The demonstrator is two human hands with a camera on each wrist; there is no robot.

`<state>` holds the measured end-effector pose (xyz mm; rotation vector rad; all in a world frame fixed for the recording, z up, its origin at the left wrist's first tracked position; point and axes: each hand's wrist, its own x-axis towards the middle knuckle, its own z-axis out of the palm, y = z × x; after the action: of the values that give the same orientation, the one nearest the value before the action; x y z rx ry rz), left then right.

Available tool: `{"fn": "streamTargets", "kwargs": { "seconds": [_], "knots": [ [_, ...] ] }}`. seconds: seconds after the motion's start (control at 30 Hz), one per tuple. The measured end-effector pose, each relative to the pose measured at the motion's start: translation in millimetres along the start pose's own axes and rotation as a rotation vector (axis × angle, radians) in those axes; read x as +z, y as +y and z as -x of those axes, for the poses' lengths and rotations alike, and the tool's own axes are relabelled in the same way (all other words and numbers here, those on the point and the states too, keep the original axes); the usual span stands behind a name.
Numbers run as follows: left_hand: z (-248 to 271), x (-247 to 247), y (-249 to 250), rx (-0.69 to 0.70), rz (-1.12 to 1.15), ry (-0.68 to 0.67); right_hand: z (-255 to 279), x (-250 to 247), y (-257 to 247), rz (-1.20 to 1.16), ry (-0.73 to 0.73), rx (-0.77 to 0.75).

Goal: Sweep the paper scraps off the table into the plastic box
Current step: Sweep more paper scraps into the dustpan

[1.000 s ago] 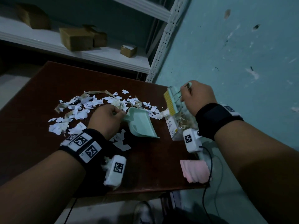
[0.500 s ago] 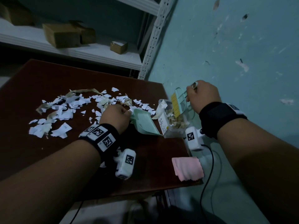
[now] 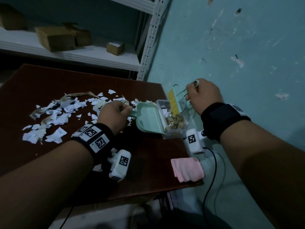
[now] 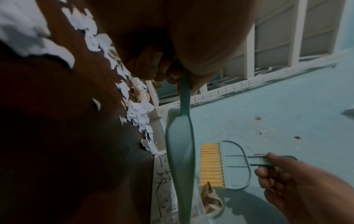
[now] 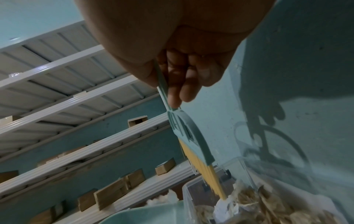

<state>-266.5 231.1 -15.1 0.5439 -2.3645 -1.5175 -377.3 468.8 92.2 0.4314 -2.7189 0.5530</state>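
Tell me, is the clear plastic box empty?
No. The clear plastic box already holds brown and white paper scraps, seen through its open top in the head and right wrist views.

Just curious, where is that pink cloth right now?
In the head view, the pink cloth lies at the table's near right corner, below the right wrist.

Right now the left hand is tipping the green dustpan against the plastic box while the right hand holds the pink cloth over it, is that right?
Not quite. The right hand holds the little brush, not the pink cloth, which lies untouched at the table's near edge. The head view shows it. The rest stands.
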Motion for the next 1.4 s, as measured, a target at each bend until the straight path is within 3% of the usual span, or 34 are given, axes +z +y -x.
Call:
{"fn": "streamTargets", "kwargs": {
  "seconds": [0.2,0.47,0.63,0.8,0.93,1.1,1.27,1.4],
  "knots": [
    [4,-11,8,0.064,-0.11,0.017,8,-6,-10,-0.113,0.062,-0.025],
    [23,-53,-19,-0.101,-0.087,0.082,16,-2,-39,-0.146,0.013,-0.104],
    [41,-99,-30,-0.166,-0.024,0.176,-8,22,-63,0.029,-0.093,-0.161],
    [59,-134,-51,-0.146,-0.046,0.257,-33,58,-86,0.254,-0.28,-0.123],
    [57,-145,-58,-0.111,-0.055,0.258,-28,86,-100,0.383,-0.417,-0.126],
    [49,-155,-62,-0.091,-0.079,0.272,-9,106,-111,0.412,-0.487,-0.176],
    [44,-161,-69,-0.112,-0.078,0.266,11,93,-140,0.341,-0.483,-0.324],
    [45,-167,-70,-0.128,-0.084,0.271,-7,83,-146,0.347,-0.33,-0.318]
  ]
}}
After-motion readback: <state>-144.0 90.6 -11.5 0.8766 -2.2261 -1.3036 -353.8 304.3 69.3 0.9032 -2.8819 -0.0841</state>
